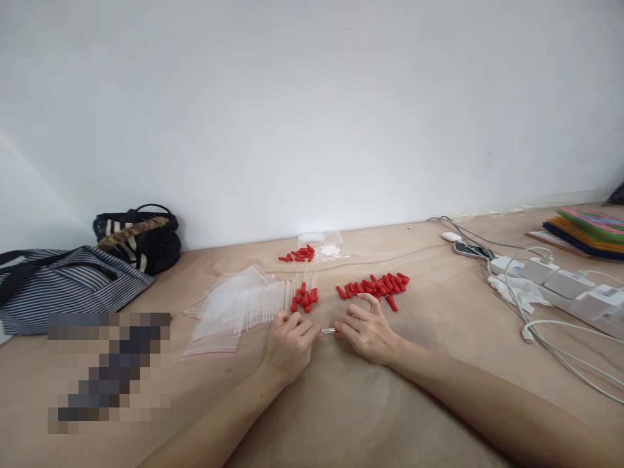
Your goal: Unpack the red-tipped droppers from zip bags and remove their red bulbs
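Note:
Between my two hands a short clear glass dropper tube lies level above the table. My left hand is closed, pinching the tube's left end. My right hand is closed at the other end, where a little red of a rubber bulb shows at the fingertips; the rest is hidden. Just beyond my left hand lie several droppers with red bulbs fitted. Left of them is a row of bare glass tubes. A pile of loose red rubber bulbs sits beyond my right hand.
Clear zip bags lie flat at the left. More red bulbs and glass tubes are near the wall. A striped bag and a black bag stand far left. Chargers on a power strip with loose cables occupy the right.

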`<state>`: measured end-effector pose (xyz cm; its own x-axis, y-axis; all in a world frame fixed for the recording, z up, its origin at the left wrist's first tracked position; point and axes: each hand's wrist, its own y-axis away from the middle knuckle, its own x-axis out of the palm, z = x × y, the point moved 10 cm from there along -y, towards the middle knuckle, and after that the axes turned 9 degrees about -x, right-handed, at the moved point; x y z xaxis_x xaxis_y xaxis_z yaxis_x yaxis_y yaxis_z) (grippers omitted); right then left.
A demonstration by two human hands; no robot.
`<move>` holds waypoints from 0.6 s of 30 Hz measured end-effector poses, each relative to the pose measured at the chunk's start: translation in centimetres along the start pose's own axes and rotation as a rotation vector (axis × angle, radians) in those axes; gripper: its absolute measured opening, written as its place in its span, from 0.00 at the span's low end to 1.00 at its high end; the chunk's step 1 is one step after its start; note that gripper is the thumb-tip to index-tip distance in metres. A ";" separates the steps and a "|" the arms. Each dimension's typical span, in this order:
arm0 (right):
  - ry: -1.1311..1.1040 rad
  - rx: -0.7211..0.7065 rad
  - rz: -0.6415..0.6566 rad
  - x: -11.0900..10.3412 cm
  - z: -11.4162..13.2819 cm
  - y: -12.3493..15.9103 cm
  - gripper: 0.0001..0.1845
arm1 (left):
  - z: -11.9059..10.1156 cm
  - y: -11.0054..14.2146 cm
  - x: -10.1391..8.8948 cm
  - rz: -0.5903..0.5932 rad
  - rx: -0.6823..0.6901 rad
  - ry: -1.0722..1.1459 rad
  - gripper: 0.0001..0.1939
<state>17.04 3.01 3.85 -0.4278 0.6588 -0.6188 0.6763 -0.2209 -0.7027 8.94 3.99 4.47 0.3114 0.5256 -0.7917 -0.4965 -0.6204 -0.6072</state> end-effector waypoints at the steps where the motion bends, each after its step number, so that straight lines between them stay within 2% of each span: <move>1: 0.003 0.020 -0.014 -0.4 -0.5 0.2 0.15 | 0.5 0.1 -0.1 -0.009 -0.020 0.000 0.14; 3: -0.005 0.138 -0.057 -1.4 -2.5 0.7 0.15 | 2.1 0.3 -0.4 -0.035 -0.110 0.013 0.13; 7: -0.097 0.537 -0.095 -2.2 -7.4 2.6 0.11 | 6.6 -0.3 0.0 0.003 -0.383 0.178 0.13; 9: -0.133 0.699 -0.026 -1.3 -9.2 3.2 0.12 | 8.8 -0.9 1.0 0.094 -0.536 0.234 0.13; 12: -0.186 0.893 0.145 1.1 -11.3 3.7 0.11 | 12.1 -1.6 2.4 0.260 -0.754 0.146 0.12; 15: -0.224 1.013 0.278 3.4 -12.9 3.5 0.12 | 13.6 -2.7 2.9 0.332 -0.805 0.089 0.11; 18: -0.188 1.057 0.364 4.9 -13.8 3.0 0.13 | 14.3 -3.3 3.5 0.380 -0.830 0.029 0.10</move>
<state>25.22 15.50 3.51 -0.4528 0.3324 -0.8273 -0.0285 -0.9329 -0.3591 0.11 16.20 4.70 0.2717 0.1925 -0.9429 0.1689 -0.9741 -0.1502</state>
